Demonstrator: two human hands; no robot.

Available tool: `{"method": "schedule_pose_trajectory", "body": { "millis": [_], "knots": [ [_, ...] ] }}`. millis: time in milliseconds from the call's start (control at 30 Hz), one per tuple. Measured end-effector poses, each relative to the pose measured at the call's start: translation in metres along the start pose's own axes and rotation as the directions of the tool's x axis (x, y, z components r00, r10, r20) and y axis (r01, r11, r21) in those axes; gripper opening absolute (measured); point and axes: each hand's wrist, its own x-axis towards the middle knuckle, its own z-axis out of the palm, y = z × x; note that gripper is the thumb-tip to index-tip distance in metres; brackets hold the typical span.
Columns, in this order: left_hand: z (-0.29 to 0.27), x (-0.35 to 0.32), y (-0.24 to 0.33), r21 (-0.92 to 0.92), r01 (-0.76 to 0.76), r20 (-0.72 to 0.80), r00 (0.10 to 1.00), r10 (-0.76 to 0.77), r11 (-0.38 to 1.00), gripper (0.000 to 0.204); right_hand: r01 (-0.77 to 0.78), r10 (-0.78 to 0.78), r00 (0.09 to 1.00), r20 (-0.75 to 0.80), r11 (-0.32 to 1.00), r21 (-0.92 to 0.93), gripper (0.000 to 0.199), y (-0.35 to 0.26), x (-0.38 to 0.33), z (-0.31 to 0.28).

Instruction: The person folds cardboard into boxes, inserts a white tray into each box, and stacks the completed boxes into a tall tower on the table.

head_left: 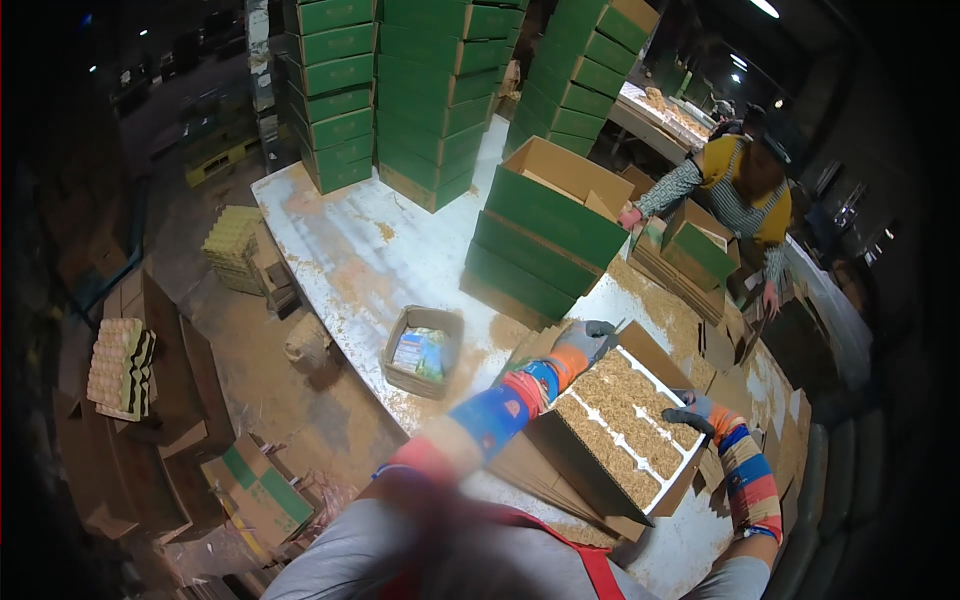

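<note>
In front of me an open cardboard box (pixel 570 440) holds brown straw-like shavings (pixel 620 412), split into sections by white dividers (pixel 645 465). My left hand (pixel 588 340), in a grey and orange glove, is closed on the box's far left corner beside a raised flap. On the box's right side my right hand (pixel 690 414) lies with dark gloved fingers stretched over the shavings and the white edge. Colourful sleeves cover both my forearms. What lies under the shavings is hidden.
Green boxes (pixel 540 235) are stacked ahead, with tall green stacks (pixel 430 110) behind. A small carton (pixel 425 385) with printed packets stands left on the white table (pixel 340 270). Egg trays (pixel 120 370) rest at far left. A co-worker (pixel 745 185) handles boxes at right.
</note>
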Motion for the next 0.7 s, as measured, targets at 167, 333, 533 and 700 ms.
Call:
{"method": "schedule_pose_trajectory", "body": {
  "millis": [167,333,533,700],
  "knots": [
    [-0.035,-0.027,0.031,0.090,0.031,-0.024,0.999,-0.029,0.995,0.028,0.171,-0.803,0.594,-0.043,0.179,-0.969,0.035,-0.045,-0.041,0.054],
    [-0.143,-0.065,-0.002,0.644,0.100,-0.448,0.853,0.269,0.758,0.074,0.018,-0.117,0.990,-0.080,0.662,-0.749,0.036,-0.020,-0.068,0.073],
    [-0.237,-0.078,-0.091,0.873,0.276,-0.363,0.918,0.158,0.403,0.034,0.150,-0.033,0.984,0.173,0.669,-0.728,0.044,0.030,-0.002,0.086],
    [-0.240,-0.084,-0.077,0.812,0.208,-0.379,0.898,0.223,0.545,0.028,0.364,-0.557,0.762,-0.331,0.791,-0.492,0.038,0.003,-0.035,0.041]
  ]
}}
